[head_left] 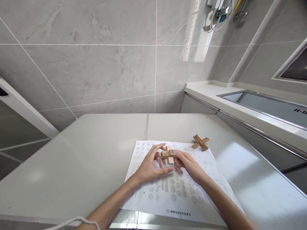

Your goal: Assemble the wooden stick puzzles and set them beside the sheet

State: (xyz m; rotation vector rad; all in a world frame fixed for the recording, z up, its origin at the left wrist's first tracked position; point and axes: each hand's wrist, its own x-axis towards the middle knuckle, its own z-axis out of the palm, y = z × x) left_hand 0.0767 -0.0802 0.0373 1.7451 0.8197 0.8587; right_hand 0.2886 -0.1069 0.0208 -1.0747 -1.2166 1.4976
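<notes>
Resting over a printed sheet (177, 188), a wooden puzzle (168, 154) is pinched between left hand (150, 166) and right hand (189, 164), forearms converging. A second wooden cross (200, 142) is set beyond; table edge (59, 218) lies near.

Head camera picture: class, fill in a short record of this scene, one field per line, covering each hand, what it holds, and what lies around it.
left hand: fingers curled on the small wooden block puzzle, gripping its left side
right hand: gripping the same puzzle from the right
puzzle position: held just above the printed sheet
sheet: white, printed with small diagrams, lying flat on the grey table
second wooden puzzle: cross-shaped, on the table at the sheet's far right corner, apart from both hands
surroundings: grey tiled wall; sink at right
</notes>
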